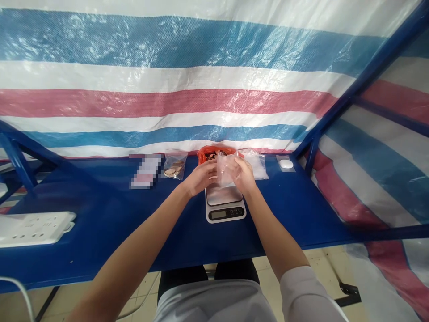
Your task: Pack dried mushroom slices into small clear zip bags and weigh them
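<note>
A clear plastic bag (225,172) is held up over the digital kitchen scale (225,214). My right hand (245,173) grips the bag by its right side, with the thumb and fingers closed on the film. At the bag's left edge is my left hand (202,175), its fingers stretched towards the film and a little apart; whether they touch it is hard to make out. The scale has a metal plate, partly covered by the hands and bag, and a dark display panel in front. Directly behind stands an open red plastic bag (202,154) with dark brown pieces inside.
More clear plastic bags (258,166) lie right of my right hand. A clear bag of brownish slices (174,170) and a blurred-out item (146,172) lie left. A white oval object (286,164) sits far right, a power strip (36,228) left. Striped sheeting (167,103) hangs behind the blue table.
</note>
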Available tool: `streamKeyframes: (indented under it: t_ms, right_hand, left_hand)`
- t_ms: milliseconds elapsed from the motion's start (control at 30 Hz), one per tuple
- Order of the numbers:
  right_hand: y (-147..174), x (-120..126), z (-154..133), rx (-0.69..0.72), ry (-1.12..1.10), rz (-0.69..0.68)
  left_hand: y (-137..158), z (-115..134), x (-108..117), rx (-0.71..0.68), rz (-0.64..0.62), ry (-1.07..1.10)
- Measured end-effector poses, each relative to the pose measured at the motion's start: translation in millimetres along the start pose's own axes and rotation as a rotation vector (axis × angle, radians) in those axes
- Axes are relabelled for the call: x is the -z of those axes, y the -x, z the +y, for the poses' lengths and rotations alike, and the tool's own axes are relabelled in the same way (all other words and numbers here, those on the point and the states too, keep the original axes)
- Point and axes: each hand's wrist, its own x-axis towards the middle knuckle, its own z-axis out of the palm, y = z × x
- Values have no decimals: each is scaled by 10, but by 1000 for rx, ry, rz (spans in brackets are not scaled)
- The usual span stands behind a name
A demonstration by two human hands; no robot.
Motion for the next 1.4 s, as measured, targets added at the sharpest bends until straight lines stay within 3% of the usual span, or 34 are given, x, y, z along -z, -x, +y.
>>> streamKeyframes:
  t_ms: [200,433,633,767,867,1100,1200,1300,1400]
  right_hand:
    - [-6,162,29,-21,23,13]
    - [50,272,-14,-80,178,-99]
    - [-65,-34,-91,-117,392,-200]
    - [-214,-192,17,-78,446,-230]
    - [-275,-209,128,-67,444,-233]
    - [-255,-86,353,18,470,-57]
    - [-244,-76,404,73,509,-9]
    - [-223,-104,430,113,560,40]
    - [-181,-135,439,143,603,52]
  left_hand:
    - [-5,8,209,-176,139,-46]
    - [13,169,511,-513,313,-563]
    - [68,517,618,-658,173,-1060]
    - [15,614,586,-691,15,-1140]
    - [-33,549,599,-717,-9,-1138]
    - [102,227,608,-888,329,-1218]
    - [179,160,514,-826,373,-1139]
    - [158,145,414,-604,339,-959]
    - [61,163,362,-361,269,-646]
